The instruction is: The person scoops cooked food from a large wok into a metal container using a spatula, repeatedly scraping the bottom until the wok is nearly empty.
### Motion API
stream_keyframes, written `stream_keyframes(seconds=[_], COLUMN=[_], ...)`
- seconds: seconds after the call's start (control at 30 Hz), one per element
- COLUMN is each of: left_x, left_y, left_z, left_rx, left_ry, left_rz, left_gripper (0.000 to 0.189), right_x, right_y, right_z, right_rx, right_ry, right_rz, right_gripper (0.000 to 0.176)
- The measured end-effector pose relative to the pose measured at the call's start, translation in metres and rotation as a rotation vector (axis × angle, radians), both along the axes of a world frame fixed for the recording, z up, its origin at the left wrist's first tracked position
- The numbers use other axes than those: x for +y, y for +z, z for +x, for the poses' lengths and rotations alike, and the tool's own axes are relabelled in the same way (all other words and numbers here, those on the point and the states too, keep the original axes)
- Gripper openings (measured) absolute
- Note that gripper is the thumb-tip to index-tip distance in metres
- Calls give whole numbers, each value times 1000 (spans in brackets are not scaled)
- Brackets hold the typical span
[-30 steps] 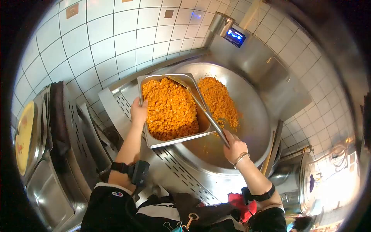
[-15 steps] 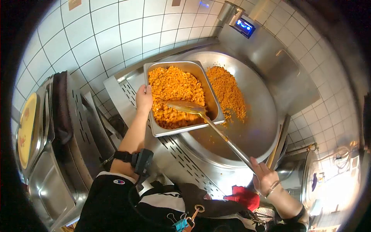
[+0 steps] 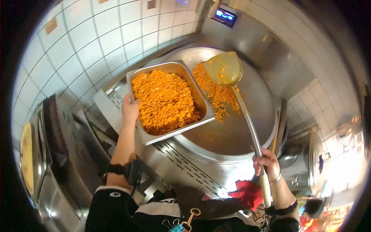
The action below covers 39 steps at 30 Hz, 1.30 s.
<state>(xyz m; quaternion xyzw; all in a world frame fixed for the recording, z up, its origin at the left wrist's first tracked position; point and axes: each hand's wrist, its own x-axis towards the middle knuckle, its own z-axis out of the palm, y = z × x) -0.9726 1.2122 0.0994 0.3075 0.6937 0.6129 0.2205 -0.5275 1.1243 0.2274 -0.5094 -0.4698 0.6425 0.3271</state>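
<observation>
My left hand (image 3: 130, 109) grips the left rim of a rectangular steel food pan (image 3: 201, 89). Small orange-coated pieces of food (image 3: 164, 100) nearly fill that pan, which sits tilted at the left edge of a large round wok (image 3: 255, 112). In my right hand (image 3: 266, 162) is the long handle of a wok spatula (image 3: 224, 69). Its broad blade, smeared with orange sauce, hangs above the wok's far side. Below the blade lies a smaller heap of the same food (image 3: 221, 101), partly hidden by it.
A slotted steel counter (image 3: 185, 166) borders the wok, and a lit blue display (image 3: 225, 16) stands behind it. Steel trays (image 3: 58, 201) and a yellow round item (image 3: 27, 158) are at the left. A red cloth (image 3: 247, 193) hangs near my right forearm.
The spatula has swung from inside the pan up and right, over the wok, and its blade has turned. My view has shifted, so the pan appears slightly further left.
</observation>
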Motion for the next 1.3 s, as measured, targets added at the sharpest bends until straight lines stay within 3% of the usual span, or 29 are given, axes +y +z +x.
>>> stream_keyframes(seconds=[0.03,0.1,0.17,0.2,0.23,0.27,0.3,0.37,0.43,0.5,0.57,0.6,0.67,0.73,0.8,0.9,1.0,1.07,1.3], left_x=[0,10,1,6,13,10,4,-1,-4,-1,-3,-7,-9,-9,-10,-12,-11,-12,-10], left_y=[-2,-32,-7,-27,-47,-39,-22,-9,-13,-26,-24,-11,-7,-8,-10,2,9,2,14], left_z=[-1,-24,-9,-24,-40,-32,-20,-16,-21,-28,-24,-23,-17,-18,-20,-12,-6,-11,0], left_rx=[-19,2,64,21,-24,-12,59,136,-68,69,7,0,-50,-94,-115,-86,-86,-79,-50], left_ry=[13,-44,1,-31,-58,-77,-53,-29,-198,-138,-70,-148,-164,-177,-189,-162,-154,-173,-163], left_rz=[21,-8,-47,-32,-17,-15,-15,-20,77,25,119,6,39,80,100,18,-9,25,34], left_gripper=[53,53,51,50,48,48,48,47,45,42,38,37,36,35,35,35,36,35,35], right_x=[6,23,47,62,78,89,94,104,112,115,125,133,161,223,267,326,363,361,324], right_y=[-10,-26,-43,-56,-72,-87,-98,-114,-127,-128,-141,-159,-209,-296,-293,-290,-305,-317,-303], right_z=[7,24,40,56,76,92,103,117,125,111,94,87,84,95,47,1,-29,-40,-41], right_rx=[136,111,-394,-381,-322,-256,-242,-145,-14,-438,-515,-558,-634,-741,-657,-573,-695,-599,-460], right_ry=[-55,-145,-68,-97,-86,-66,-75,125,108,164,180,159,153,575,94,97,-23,-134,-149], right_rz=[-49,-155,-171,-174,-378,-579,-577,-802,-940,-737,-715,-711,-722,-607,-641,-473,-315,-205,-161], right_gripper=[39,31,21,21,18,16,16,18,19,21,23,23,22,23,32,37,39,39,35])
